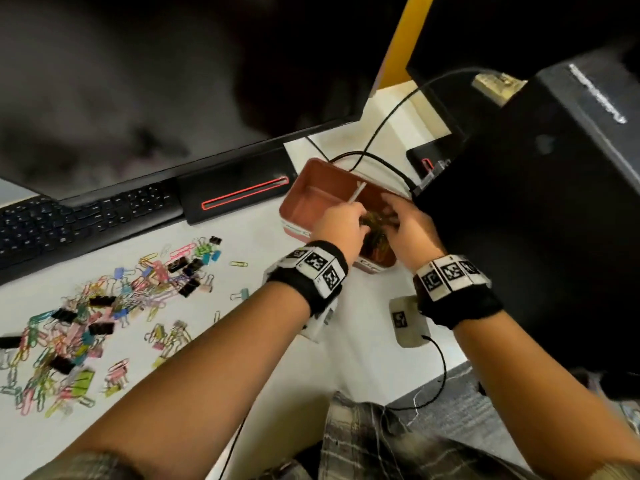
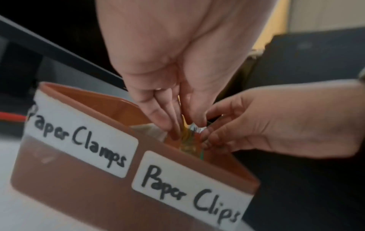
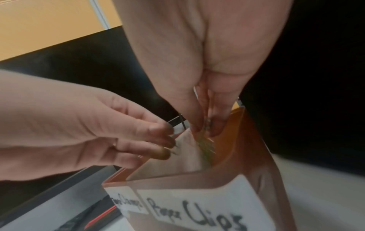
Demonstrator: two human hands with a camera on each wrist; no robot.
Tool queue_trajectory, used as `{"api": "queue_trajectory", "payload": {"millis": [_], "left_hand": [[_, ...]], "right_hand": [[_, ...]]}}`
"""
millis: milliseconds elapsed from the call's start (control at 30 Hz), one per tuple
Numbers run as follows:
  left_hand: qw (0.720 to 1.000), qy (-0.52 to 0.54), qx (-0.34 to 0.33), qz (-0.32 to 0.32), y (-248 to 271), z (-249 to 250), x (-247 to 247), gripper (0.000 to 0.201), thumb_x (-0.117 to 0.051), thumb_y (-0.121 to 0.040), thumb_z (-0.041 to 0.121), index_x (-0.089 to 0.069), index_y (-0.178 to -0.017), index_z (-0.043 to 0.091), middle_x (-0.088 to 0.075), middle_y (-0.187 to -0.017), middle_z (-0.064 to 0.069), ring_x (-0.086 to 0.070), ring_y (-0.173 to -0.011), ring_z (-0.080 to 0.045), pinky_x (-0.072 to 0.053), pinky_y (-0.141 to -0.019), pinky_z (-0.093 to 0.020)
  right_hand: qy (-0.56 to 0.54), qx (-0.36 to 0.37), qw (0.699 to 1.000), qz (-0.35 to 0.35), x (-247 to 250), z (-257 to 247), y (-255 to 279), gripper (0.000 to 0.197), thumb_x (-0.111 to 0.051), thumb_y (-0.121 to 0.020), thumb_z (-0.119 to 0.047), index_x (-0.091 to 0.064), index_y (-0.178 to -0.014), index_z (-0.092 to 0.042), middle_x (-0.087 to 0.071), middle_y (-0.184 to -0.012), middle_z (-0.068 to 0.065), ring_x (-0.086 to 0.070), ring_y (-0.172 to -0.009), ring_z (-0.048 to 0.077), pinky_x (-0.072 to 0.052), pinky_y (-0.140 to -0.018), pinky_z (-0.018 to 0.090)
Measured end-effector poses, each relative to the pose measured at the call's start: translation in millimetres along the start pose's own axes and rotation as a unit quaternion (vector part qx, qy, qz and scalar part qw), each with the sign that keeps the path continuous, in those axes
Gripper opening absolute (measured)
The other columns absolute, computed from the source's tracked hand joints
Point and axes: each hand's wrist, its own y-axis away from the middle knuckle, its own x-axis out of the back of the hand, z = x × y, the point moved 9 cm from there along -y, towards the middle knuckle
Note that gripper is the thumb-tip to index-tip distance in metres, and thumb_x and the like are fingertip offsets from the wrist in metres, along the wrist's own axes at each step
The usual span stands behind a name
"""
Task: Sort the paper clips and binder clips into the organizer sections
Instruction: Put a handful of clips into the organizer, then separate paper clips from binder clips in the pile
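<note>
Both our hands over organizer (image 1: 298, 188) at desk's right edge: left hand (image 1: 341, 220) and right hand (image 1: 410, 220) pinch paper clips (image 2: 190, 140) in Paper Clips section. Remaining pile (image 1: 104, 306) lies left, nearer left hand.

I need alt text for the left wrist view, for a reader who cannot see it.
Two hands, the left hand and right hand, reach into the "Paper Clips" section of a brown organizer, fingertips among coloured paper clips. Its other label reads "Paper Clamps".

One organizer (image 1: 298, 199) with two labelled sections. Two hands (image 1: 341, 221) reach in. Loose clips (image 1: 104, 306) at lower left are too many to count.
</note>
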Motion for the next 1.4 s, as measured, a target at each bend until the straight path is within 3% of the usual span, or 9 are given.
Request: {"api": "queue_trajectory", "payload": {"millis": [100, 233, 367, 467, 600, 733, 967, 1133, 1400], "left_hand": [[0.999, 0.007, -0.029, 0.027, 4.5, 1.9, 12.7, 0.029, -0.057, -0.088, 0.015, -0.060, -0.117, 0.013, -0.059, -0.121, -0.006, -0.055, -0.109, -0.021, -0.038, -0.097, -0.023], [0.989, 0.064, -0.029, 0.127, 43.3, -38.8, 67.5, 0.018, -0.059, -0.087, 0.017, -0.066, -0.104, 0.017, -0.060, -0.104, 0.003, -0.055, -0.093, -0.009, -0.038, -0.083, -0.015], [0.978, 0.061, 0.092, 0.176, 104.0, -138.3, 106.1, 0.012, -0.058, -0.089, 0.020, -0.065, -0.098, 0.019, -0.060, -0.100, 0.005, -0.055, -0.078, 0.005, -0.044, -0.069, -0.014], [0.965, 0.040, 0.187, 0.180, 149.9, -207.9, 120.2, 0.012, -0.057, -0.089, 0.015, -0.064, -0.098, 0.016, -0.064, -0.102, -0.002, -0.058, -0.078, -0.012, -0.044, -0.067, -0.023], [0.949, -0.015, 0.272, 0.159, 192.3, -275.3, 127.5, 0.021, -0.060, -0.085, 0.011, -0.061, -0.106, 0.010, -0.062, -0.104, -0.012, -0.060, -0.081, -0.023, -0.047, -0.070, -0.029], [0.939, -0.052, 0.301, 0.156, 204.6, -298.6, 135.7, 0.035, -0.062, -0.081, 0.010, -0.058, -0.116, 0.011, -0.051, -0.119, -0.016, -0.056, -0.102, -0.034, -0.045, -0.093, -0.037], [0.963, -0.077, 0.238, 0.098, 169.8, -296.9, 134.9, 0.033, -0.064, -0.082, 0.012, -0.061, -0.115, 0.017, -0.054, -0.125, -0.006, -0.053, -0.111, -0.024, -0.040, -0.095, -0.028], [0.963, -0.116, 0.224, 0.089, 160.0, -302.2, 123.2, 0.037, -0.070, -0.077, 0.019, -0.063, -0.113, 0.023, -0.045, -0.134, -0.007, -0.056, -0.107, -0.029, -0.050, -0.095, -0.040], [0.967, -0.126, 0.195, 0.104, 161.6, -309.7, 120.5, 0.015, -0.068, -0.079, 0.021, -0.068, -0.094, 0.020, -0.061, -0.101, -0.003, -0.060, -0.088, -0.024, -0.053, -0.082, -0.041]], "right_hand": [[-0.050, 0.016, 0.998, 0.017, -1.2, -2.2, 4.2, 0.051, -0.045, -0.088, 0.004, -0.043, -0.134, -0.018, -0.051, -0.131, 0.011, -0.053, -0.119, 0.020, -0.044, -0.104, 0.037], [-0.120, 0.053, 0.990, 0.045, 5.8, -16.0, 16.5, 0.039, -0.042, -0.088, 0.004, -0.051, -0.117, -0.021, -0.050, -0.120, 0.006, -0.053, -0.105, 0.012, -0.048, -0.086, 0.018], [-0.043, 0.218, 0.975, 0.028, -21.8, -65.0, 38.8, 0.025, -0.048, -0.082, 0.007, -0.060, -0.096, -0.009, -0.060, -0.093, 0.004, -0.053, -0.087, 0.008, -0.042, -0.080, 0.012], [-0.013, 0.291, 0.950, -0.115, -91.2, -97.2, 57.6, 0.028, -0.048, -0.083, 0.003, -0.064, -0.103, -0.010, -0.064, -0.098, 0.005, -0.055, -0.089, 0.009, -0.038, -0.081, 0.010], [0.059, 0.271, 0.929, -0.244, -173.4, -111.7, 61.4, 0.041, -0.048, -0.085, 0.002, -0.057, -0.121, -0.017, -0.056, -0.122, 0.004, -0.054, -0.109, 0.020, -0.037, -0.096, 0.022], [0.140, 0.213, 0.932, -0.257, -217.3, -117.1, 37.0, 0.052, -0.051, -0.081, 0.004, -0.051, -0.128, -0.020, -0.044, -0.135, 0.005, -0.044, -0.123, 0.026, -0.037, -0.104, 0.031], [0.177, 0.141, 0.942, -0.248, -254.8, -125.6, 9.2, 0.043, -0.056, -0.087, -0.003, -0.052, -0.127, -0.016, -0.048, -0.125, 0.009, -0.050, -0.114, 0.028, -0.043, -0.098, 0.032], [0.180, 0.137, 0.938, -0.264, -268.5, -130.4, 10.9, 0.030, -0.048, -0.089, 0.000, -0.062, -0.112, -0.013, -0.063, -0.112, 0.011, -0.059, -0.103, 0.026, -0.048, -0.092, 0.033], [0.127, 0.180, 0.947, -0.232, -251.0, -169.4, 2.2, 0.017, -0.052, -0.092, -0.016, -0.069, -0.096, -0.013, -0.057, -0.106, 0.007, -0.060, -0.089, 0.020, -0.048, -0.085, 0.027]]}}
